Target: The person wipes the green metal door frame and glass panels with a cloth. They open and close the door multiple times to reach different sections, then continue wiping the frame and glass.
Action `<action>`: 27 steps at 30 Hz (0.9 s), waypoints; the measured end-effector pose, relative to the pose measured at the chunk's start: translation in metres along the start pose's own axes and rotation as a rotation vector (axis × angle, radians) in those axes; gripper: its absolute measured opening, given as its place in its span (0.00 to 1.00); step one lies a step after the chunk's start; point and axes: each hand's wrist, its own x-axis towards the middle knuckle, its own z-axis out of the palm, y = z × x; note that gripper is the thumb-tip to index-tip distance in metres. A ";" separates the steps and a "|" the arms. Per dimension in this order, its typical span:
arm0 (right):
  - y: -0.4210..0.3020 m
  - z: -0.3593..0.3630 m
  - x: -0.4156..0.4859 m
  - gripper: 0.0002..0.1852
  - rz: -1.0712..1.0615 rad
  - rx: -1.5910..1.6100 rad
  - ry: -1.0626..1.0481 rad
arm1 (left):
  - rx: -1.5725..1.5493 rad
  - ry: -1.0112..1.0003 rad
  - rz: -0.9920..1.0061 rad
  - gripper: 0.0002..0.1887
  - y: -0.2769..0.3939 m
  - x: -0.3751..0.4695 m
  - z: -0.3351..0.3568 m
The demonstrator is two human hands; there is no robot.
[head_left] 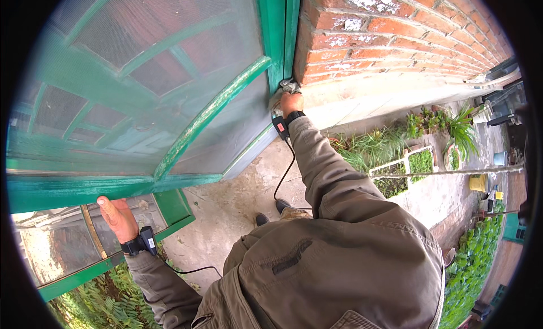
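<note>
A green wooden screen door [212,115] with mesh panels and worn paint on its crossbar stands at my left. My left hand [118,218] grips the door's free edge; its thumb shows on the near face and its fingers pass out of sight behind the edge. Farther off, my right hand [292,102] is shut on a crumpled grey rag [290,85]. The rag lies against the green door frame [278,36], low down where it meets the brick wall. Part of the rag is hidden by the hand.
A brick wall [382,45] rises beside the frame. Planters of greenery [421,165] and a yellow bucket [478,182] stand to the right. A rope [458,172] crosses there. A green-framed glazed panel [174,204] is behind my left hand. Cables run from both wrist devices.
</note>
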 end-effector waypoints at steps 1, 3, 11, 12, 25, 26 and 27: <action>-0.002 0.000 0.007 0.16 -0.085 -0.013 -0.077 | -0.020 -0.021 0.008 0.40 -0.002 0.000 -0.004; -0.010 -0.001 0.015 0.15 -0.379 -0.478 -0.183 | 0.012 0.008 -0.012 0.40 -0.006 0.001 -0.012; -0.069 -0.013 -0.037 0.12 -0.345 0.202 0.215 | -0.017 0.033 -0.001 0.40 -0.003 0.006 -0.001; -0.081 -0.016 -0.038 0.12 -0.390 0.152 0.268 | -0.030 0.024 -0.003 0.41 -0.002 0.007 0.004; -0.214 -0.166 -0.130 0.06 -1.083 0.863 0.145 | 0.068 0.072 -0.004 0.30 -0.041 0.077 -0.010; -0.218 -0.175 -0.137 0.05 -1.086 0.819 0.180 | 0.055 0.053 0.013 0.29 -0.041 0.081 -0.007; -0.221 -0.184 -0.144 0.06 -1.088 0.693 0.224 | 0.106 0.056 -0.025 0.28 -0.041 0.083 -0.005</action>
